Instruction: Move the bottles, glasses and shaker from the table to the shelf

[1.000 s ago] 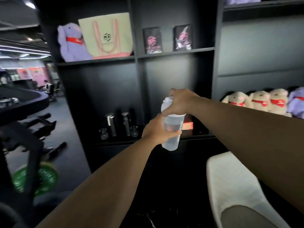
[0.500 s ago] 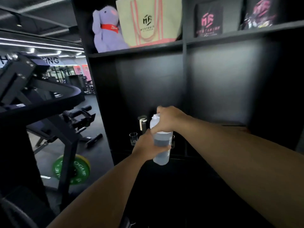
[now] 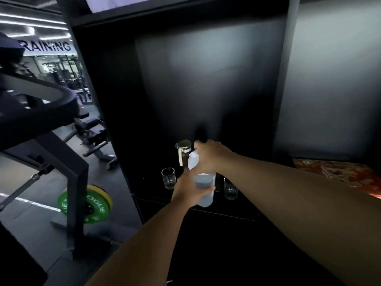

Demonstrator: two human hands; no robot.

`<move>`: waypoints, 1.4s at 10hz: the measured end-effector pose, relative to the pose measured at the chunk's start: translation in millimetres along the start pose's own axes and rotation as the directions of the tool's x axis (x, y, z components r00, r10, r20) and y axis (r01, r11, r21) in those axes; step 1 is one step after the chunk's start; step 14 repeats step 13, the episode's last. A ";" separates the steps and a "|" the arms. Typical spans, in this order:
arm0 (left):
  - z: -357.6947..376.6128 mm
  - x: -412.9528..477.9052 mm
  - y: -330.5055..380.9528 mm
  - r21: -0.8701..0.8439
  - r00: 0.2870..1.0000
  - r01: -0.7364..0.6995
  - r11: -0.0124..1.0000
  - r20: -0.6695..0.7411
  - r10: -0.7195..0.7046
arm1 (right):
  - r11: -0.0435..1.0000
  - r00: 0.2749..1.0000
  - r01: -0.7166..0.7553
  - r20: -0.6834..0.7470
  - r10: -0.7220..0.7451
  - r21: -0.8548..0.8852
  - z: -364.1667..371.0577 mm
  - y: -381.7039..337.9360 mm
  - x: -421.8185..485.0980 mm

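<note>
Shaker (image 3: 203,187): held upright at shelf (image 3: 226,211) front edge, btwn two glasses (image 3: 169,178), in front of bottle (image 3: 183,152). Left hand (image 3: 188,190) wraps body; right hand (image 3: 210,156) closed over lid. Step: placing. Next: lower w/o knocking glasses, then let go.

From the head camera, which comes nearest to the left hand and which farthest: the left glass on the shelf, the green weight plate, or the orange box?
From the left hand:
1. Left glass, on the shelf just left of the hand.
2. Green weight plate, on the floor, left.
3. Orange box, far right, next compartment.
</note>
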State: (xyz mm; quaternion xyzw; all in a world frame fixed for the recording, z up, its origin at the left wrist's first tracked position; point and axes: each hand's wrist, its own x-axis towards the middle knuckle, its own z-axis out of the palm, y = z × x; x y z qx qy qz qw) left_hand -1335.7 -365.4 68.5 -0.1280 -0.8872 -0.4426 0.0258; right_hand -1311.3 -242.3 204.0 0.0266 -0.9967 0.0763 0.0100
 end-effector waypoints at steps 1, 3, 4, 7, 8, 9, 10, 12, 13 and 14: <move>13.1 25.5 -15.5 0.017 0.999 -0.001 1.000 0.032 0.000 | 0.998 1.000 -0.019 0.024 0.020 -0.058 13.8 6.6 24.9; 27.7 65.8 -43.1 0.042 0.997 0.005 0.999 0.078 -0.009 | 0.969 0.997 -0.012 0.071 0.031 -0.249 37.0 11.6 73.0; 29.1 83.7 -58.9 0.040 0.997 0.022 0.999 0.070 -0.025 | 0.954 0.998 0.011 0.064 0.009 -0.299 46.2 7.5 95.4; 36.9 111.9 -91.7 0.021 0.995 0.062 0.998 0.071 -0.063 | 0.963 0.999 0.024 0.039 -0.014 -0.267 67.3 9.7 121.9; 39.7 118.2 -93.6 -0.011 0.995 0.064 0.998 0.081 -0.063 | 0.967 0.999 0.031 0.033 -0.024 -0.255 71.8 13.1 128.4; 39.6 117.9 -90.8 -0.028 0.996 0.062 0.998 0.063 -0.060 | 0.965 1.000 0.023 0.017 -0.019 -0.260 73.6 13.1 129.6; 36.3 110.0 -85.4 -0.043 0.996 0.084 0.996 0.040 -0.083 | 0.967 1.000 0.019 -0.009 -0.022 -0.255 76.2 12.5 123.7; 26.6 94.5 -87.5 -0.022 0.991 0.097 0.995 0.090 -0.094 | 0.968 0.994 0.033 -0.089 -0.057 -0.249 75.4 10.0 104.7; 16.5 84.9 -80.4 0.008 0.989 0.113 0.994 0.095 -0.113 | 0.962 0.992 0.028 -0.111 -0.060 -0.271 69.3 11.0 94.1; 16.5 84.9 -80.4 0.008 0.989 0.113 0.994 0.095 -0.113 | 0.962 0.992 0.028 -0.111 -0.060 -0.271 69.3 11.0 94.1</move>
